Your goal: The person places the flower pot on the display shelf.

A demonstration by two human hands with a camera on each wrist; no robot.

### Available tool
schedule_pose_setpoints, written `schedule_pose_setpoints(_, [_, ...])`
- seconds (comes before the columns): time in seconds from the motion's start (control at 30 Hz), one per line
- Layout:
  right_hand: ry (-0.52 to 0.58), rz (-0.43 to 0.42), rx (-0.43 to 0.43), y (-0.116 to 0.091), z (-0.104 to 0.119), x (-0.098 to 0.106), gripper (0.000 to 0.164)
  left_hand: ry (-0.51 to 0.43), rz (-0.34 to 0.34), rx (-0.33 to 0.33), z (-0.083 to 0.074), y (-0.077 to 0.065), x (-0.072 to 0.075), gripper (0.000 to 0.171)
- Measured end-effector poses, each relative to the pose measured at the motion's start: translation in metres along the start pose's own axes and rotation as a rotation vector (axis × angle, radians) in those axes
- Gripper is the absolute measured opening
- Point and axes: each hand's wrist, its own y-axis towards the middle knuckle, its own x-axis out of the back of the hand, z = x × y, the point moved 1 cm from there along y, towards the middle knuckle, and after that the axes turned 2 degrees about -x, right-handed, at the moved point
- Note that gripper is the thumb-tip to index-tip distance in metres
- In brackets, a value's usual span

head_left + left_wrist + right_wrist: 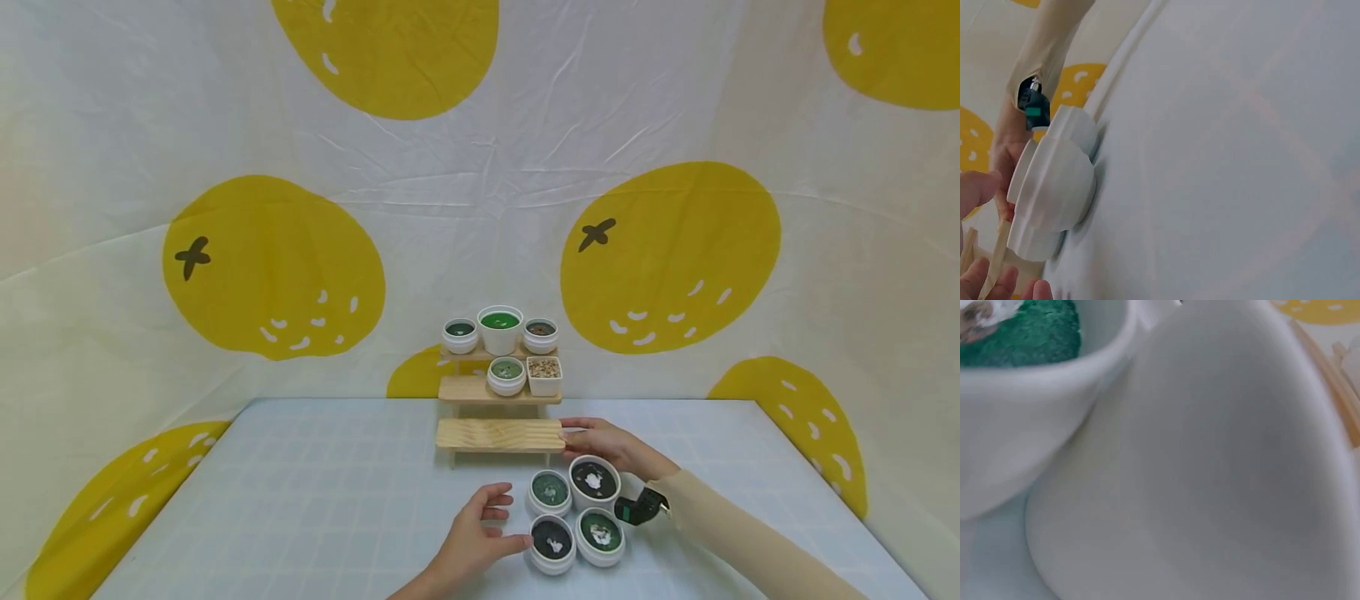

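Grip loosely spread and holding nothing, the left hand has its thumb tip at the rim of a dark-filled pot; whether they touch is hard to tell. The right hand has fingertips against the right end of a three-step wooden stand, but whether it pinches the wood cannot be made out. On the desk, right of centre towards the near edge, which is cut off, the pot stands close beside three others: a dull green one behind it, a larger dark one at back right and a deep green one at front right. All four are round and white, with pale marks on their fillings. The stand is by the middle of the far edge, with five white containers on its upper two steps. The left wrist view shows the pots side-on and overlapping, fillings hidden; the right wrist view is mostly blurred white wall, with grainy green filling and a brownish-white lump at upper left.
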Motion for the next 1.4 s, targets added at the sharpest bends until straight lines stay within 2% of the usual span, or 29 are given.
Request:
schedule_pose_setpoints(0.4, [-0.023, 0.010, -0.029, 0.006, 0.004, 0.005, 0.059, -0.027, 0.044, 0.019, 0.008, -0.006, -0.014, 0.061])
schedule_pose_setpoints(0.73, [-0.016, -0.062, -0.062, 0.013, 0.003, 0.005, 0.057, -0.018, 0.063, 0.006, 0.006, -0.008, -0.024, 0.061])
schedule_pose_setpoints(1.03, [-0.036, -0.034, -0.056, 0.012, 0.008, 0.003, 0.056, -0.026, 0.063, -0.008, 0.009, -0.006, -0.028, 0.061])
schedule_pose_setpoints(1.4, [-0.051, -0.021, -0.063, 0.011, 0.012, 0.001, 0.055, -0.083, 0.089, -0.029, 0.008, -0.005, -0.031, 0.060])
